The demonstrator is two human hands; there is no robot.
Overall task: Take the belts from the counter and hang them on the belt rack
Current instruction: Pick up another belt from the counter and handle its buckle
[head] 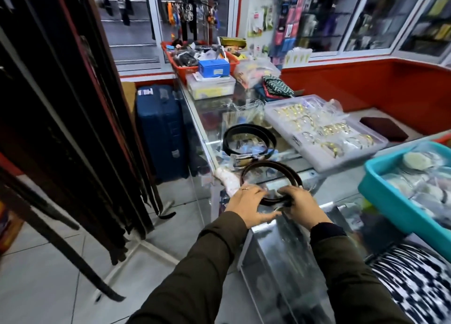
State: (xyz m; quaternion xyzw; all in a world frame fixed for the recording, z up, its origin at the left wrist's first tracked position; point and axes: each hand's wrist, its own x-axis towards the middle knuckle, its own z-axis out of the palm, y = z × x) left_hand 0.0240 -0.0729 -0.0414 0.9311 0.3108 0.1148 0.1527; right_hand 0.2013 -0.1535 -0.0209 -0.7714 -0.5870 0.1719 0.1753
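Brown coiled belt (269, 177) lies on the glass counter (341, 187); my left hand (246, 205) and right hand (301, 205) both grip its near edge; black belt (249, 140) lies just beyond.

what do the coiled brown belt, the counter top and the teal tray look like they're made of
Brown belt: seemingly leather or faux leather, smooth with a dull sheen; which one is unclear. Counter top: clear glass, since goods show through it and it reflects light, with pale metal-looking edging. Teal tray: apparently moulded plastic, uniform glossy colour.
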